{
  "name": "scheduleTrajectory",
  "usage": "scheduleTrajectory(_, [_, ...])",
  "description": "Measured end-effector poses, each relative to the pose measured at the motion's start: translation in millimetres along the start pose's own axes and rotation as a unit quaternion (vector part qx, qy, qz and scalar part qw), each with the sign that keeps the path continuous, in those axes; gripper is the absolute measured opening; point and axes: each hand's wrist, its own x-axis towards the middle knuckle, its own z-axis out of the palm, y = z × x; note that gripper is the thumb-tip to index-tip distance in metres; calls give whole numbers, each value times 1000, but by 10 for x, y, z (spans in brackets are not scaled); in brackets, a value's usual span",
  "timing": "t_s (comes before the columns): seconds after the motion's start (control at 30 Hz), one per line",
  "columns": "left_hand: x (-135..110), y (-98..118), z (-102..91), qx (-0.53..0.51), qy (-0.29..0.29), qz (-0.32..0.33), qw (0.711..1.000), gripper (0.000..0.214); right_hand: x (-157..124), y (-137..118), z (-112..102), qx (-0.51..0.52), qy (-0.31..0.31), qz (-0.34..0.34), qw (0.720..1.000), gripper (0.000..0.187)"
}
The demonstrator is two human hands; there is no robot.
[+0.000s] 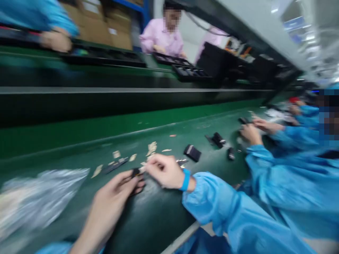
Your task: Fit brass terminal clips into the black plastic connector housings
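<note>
Currently, watching remotely, I see the left hand [120,187] gripping a small black part [136,172] over the green worktop [156,218]. The right hand [164,171] pinches a pale slip [142,169] at the part's end, though blur hides the exact contact. Loose slips [152,148] lie scattered just beyond; a plastic bag [53,194] sits leftward, a black block [192,153] rightward.

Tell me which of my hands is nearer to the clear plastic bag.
Left. Your left hand, holding a small black part, is to the right of the plastic bag, apart from it. Your right hand is farther right, beyond the left.
</note>
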Motion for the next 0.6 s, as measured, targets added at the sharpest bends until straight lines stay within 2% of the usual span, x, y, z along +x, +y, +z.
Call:
scheduleTrajectory(0.1, [-96,172,140,-127,-34,33,991,48,-63,-24,-51,-29,-6,-22,999,22])
scheduleTrajectory(0.27, [11,50,180,-234,-65,64,968,44,-51,151,-76,-54,1,-35,998,12])
scheduleTrajectory(0.4, [-31,61,205,-260,-74,66,960,35,-76,126,-81,-66,2,-41,997,7])
scheduleTrajectory(0.6, [-32,93,230,-258,-59,72,962,26,-65,13,-47,-98,20,-72,992,13])
